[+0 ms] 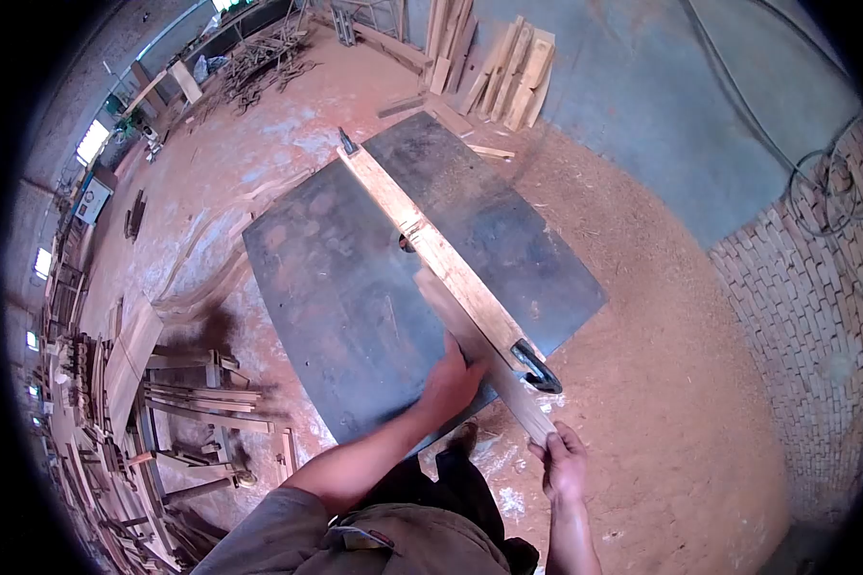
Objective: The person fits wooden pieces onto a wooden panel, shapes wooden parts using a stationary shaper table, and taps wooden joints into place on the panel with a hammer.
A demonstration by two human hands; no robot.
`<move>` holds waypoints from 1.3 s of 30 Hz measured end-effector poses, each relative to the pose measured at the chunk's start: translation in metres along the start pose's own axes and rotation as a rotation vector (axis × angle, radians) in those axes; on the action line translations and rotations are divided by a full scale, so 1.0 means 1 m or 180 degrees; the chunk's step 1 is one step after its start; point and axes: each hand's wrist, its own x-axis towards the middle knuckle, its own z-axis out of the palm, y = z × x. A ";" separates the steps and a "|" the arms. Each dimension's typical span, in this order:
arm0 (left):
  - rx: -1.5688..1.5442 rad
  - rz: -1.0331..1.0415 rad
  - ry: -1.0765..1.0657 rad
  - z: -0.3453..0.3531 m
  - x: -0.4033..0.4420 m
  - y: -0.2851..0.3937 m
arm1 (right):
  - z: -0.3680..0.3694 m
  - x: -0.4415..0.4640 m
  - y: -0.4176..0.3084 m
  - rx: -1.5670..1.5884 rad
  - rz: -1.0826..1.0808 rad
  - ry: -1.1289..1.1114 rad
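A dark metal table (340,278) lies below me, with a pale wooden bar (451,273) clamped across it. One clamp (539,369) grips the bar's near end and another (346,142) its far end. Beside the bar, on its left, a wooden board (475,335) runs along it and sticks out past the near table edge. My left hand (454,379) presses on the board's left side, fingers against it. The near end of the board is in my right hand (561,455), thumb on top. Near the bar's middle is a small dark opening (407,243) in the table.
Stacked planks (518,75) lean at the back beyond the table. Wooden frames and strips (201,402) crowd the left side. A cable (796,187) hangs by a brick stack (796,297) on the right. Sawdust covers the floor (662,383).
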 end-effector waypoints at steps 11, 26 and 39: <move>0.0828 -0.0067 0.0487 0.008 0.018 0.009 | 0.019 -0.052 -0.039 0.0547 0.0160 -0.0310; 0.0736 -0.0241 0.0587 -0.058 0.088 -0.005 | 0.095 -0.026 -0.022 0.1242 -0.0046 -0.1013; 0.0241 -0.0556 0.0357 -0.130 0.139 0.007 | 0.182 0.000 -0.018 0.1161 -0.0012 -0.1003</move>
